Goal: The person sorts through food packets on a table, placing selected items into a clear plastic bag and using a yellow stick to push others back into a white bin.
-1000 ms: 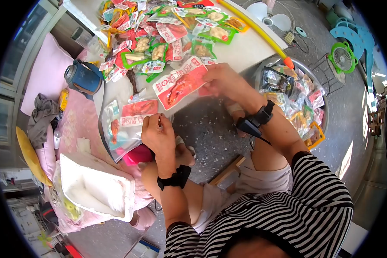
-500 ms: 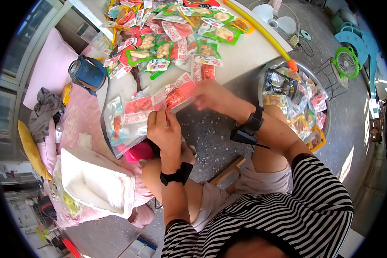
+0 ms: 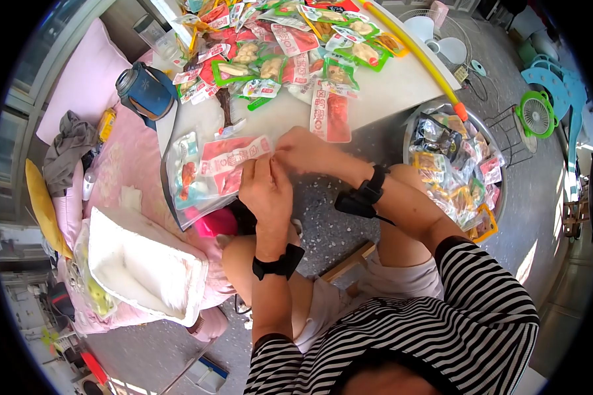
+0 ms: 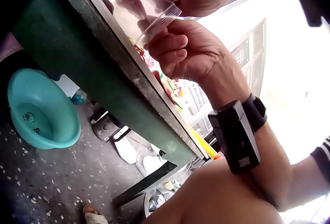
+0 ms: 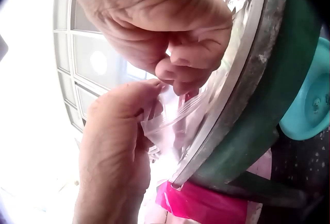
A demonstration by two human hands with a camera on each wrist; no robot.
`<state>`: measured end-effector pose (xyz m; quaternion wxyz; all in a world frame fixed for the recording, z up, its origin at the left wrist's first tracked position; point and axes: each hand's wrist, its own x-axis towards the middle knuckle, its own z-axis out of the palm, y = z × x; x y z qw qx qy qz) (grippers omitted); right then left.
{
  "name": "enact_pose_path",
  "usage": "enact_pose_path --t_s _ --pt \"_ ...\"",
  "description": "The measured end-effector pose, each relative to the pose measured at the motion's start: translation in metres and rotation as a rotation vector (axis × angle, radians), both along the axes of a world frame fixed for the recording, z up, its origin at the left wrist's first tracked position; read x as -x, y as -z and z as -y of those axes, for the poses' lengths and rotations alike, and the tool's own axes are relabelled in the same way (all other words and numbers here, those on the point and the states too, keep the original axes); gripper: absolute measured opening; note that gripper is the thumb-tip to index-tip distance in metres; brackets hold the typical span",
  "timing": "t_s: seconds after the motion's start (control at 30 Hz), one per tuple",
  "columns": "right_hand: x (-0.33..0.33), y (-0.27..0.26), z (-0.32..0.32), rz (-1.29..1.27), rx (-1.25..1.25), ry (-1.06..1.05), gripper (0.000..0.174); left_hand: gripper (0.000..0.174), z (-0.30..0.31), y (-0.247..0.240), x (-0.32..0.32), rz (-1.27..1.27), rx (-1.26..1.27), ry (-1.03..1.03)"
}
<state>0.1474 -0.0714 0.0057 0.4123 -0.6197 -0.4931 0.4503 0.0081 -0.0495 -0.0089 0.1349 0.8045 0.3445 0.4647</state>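
A clear zip bag [image 3: 190, 176] lies over the table's near left edge, with red-and-white food packets [image 3: 234, 160] inside. My left hand [image 3: 267, 192] pinches the bag's edge near its mouth. In the right wrist view the bag's zip strip [image 5: 178, 112] runs between the two hands. My right hand [image 3: 308, 151] meets the left at the mouth, its fingers curled and pinching the bag's edge close to a red packet. Another red-and-white packet [image 3: 331, 113] lies on the table edge just beyond the right hand.
A heap of food packets [image 3: 277, 52] covers the far table. A yellow tube [image 3: 418, 56] lies along its right edge. A metal basin [image 3: 501, 187] full of packets stands at right. A blue flask [image 3: 145, 92] and a white fleece-lined box [image 3: 145, 263] are at left.
The right hand has brought a red-and-white packet leftward, and it now sits in the bag. Both hands have come together at the bag's mouth.
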Motion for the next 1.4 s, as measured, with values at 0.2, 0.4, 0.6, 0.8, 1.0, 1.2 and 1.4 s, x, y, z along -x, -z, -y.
enact_pose_path --t_s 0.2,0.4,0.6,0.8,1.0,1.2,1.4 --pt "0.010 -0.002 -0.011 -0.178 0.156 -0.227 0.021 0.010 -0.003 -0.005 0.004 0.080 0.113 0.028" --pt "0.017 0.007 -0.010 0.122 0.094 -0.139 0.023 0.011 -0.010 0.007 0.007 0.137 0.244 0.040" --pt "-0.027 -0.025 0.041 0.453 0.058 -0.015 0.042 0.011 -0.011 0.001 0.008 0.131 0.177 0.028" --pt "-0.079 -0.010 0.072 0.770 0.140 0.292 0.054 0.014 -0.007 -0.002 0.004 0.030 0.188 0.015" --pt "-0.069 0.010 0.066 0.715 0.198 0.365 0.044 0.020 -0.001 -0.005 0.001 -0.108 0.123 0.028" --pt "-0.073 0.003 0.080 0.351 0.055 0.388 0.028 0.020 -0.005 0.001 0.002 -0.132 -0.042 0.027" --pt "-0.080 -0.010 0.091 0.333 -0.211 0.666 0.020 0.017 -0.002 -0.002 0.001 -0.165 -0.122 -0.024"
